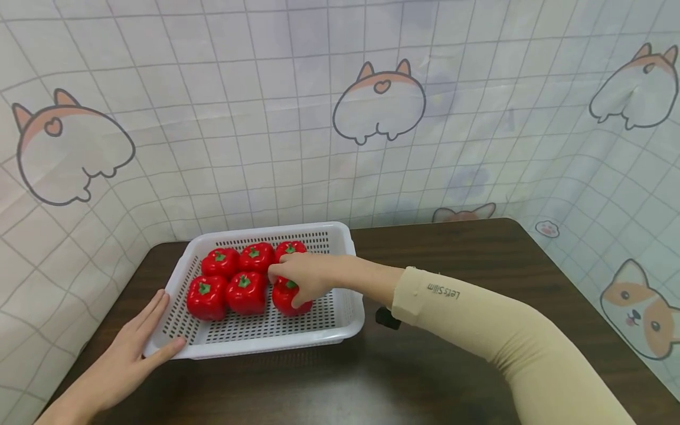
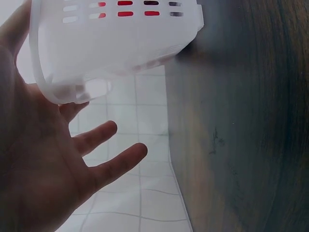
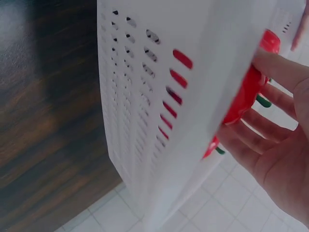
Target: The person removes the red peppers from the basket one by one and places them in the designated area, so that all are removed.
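Note:
A white perforated plastic basket (image 1: 271,344) stands on the table, holding several red bell peppers with green stems, in two rows. My right hand (image 1: 310,274) reaches over its right side and grips the front-right bell pepper (image 1: 289,298), thumb on the near side and fingers on the far side. In the right wrist view the fingers curl round this red pepper (image 3: 244,99) behind the basket wall (image 3: 217,63). At the left front corner my left hand (image 1: 130,342) rests on the rim, fingers spread and fairly straight. The left wrist view shows the basket's outer wall (image 2: 120,43) beside that hand.
A dark wood-grain table (image 1: 425,366) lies beneath, its back edge against a tiled-pattern cloth wall (image 1: 297,118) with cartoon corgis. A small black object (image 1: 388,317) sits right of the basket, under the right forearm.

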Tool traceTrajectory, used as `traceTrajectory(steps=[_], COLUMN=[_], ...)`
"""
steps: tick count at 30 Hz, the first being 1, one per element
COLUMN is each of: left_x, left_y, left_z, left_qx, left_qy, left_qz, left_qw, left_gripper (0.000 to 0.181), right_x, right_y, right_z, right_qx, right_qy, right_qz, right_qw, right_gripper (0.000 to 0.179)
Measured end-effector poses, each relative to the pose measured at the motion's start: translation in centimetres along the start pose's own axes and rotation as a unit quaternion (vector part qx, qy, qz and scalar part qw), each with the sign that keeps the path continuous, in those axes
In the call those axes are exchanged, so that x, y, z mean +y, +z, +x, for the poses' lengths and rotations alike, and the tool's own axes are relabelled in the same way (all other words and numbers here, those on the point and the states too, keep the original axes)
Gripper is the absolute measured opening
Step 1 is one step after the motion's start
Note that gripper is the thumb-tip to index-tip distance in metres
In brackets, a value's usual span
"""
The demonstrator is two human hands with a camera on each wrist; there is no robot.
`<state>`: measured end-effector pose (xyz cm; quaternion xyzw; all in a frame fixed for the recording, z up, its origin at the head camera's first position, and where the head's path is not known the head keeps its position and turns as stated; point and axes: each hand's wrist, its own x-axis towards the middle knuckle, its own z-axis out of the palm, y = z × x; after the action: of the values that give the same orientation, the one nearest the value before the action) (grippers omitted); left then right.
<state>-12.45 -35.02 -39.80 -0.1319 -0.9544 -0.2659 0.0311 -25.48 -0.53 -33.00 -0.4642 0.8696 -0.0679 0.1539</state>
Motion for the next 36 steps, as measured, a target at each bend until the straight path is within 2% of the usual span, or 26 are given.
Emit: traceTrajectory(steps=[6, 10, 17, 28, 36], left_x=[0.0, 0.0, -0.1, -0.1, -0.3], left_y=[-0.1, -0.2, 0.0, 0.3, 0.2], left_z=[0.0, 0.1, 0.0, -0.1, 0.1], left_qx=[-0.001, -0.009, -0.008, 0.013, 0.01], left_qy=[0.0, -0.012, -0.013, 0.003, 0.002], left_qz=[-0.012, -0.006, -0.001, -0.011, -0.01], left_qw=[0.9999, 0.9999, 0.9999, 0.9999, 0.9999], left_gripper=[0.093, 0.094, 0.095, 0.094, 0.094], right_x=[0.5, 1.0, 2.1, 3.9, 5.7], right_y=[-1.0, -1.4, -2.1, -3.9, -5.4], right_z=[-1.7, -2.9, -5.1, -8.3, -10.5], right_qx=[0.014, 0.028, 0.065, 0.125, 0.17], right_qy=[-0.012, -0.016, -0.018, -0.026, -0.019], right_qz=[0.016, 0.032, 0.043, 0.086, 0.121], right_qw=[0.9997, 0.999, 0.9968, 0.9881, 0.9779], right_gripper=[0.057, 0.055, 0.058, 0.057, 0.053])
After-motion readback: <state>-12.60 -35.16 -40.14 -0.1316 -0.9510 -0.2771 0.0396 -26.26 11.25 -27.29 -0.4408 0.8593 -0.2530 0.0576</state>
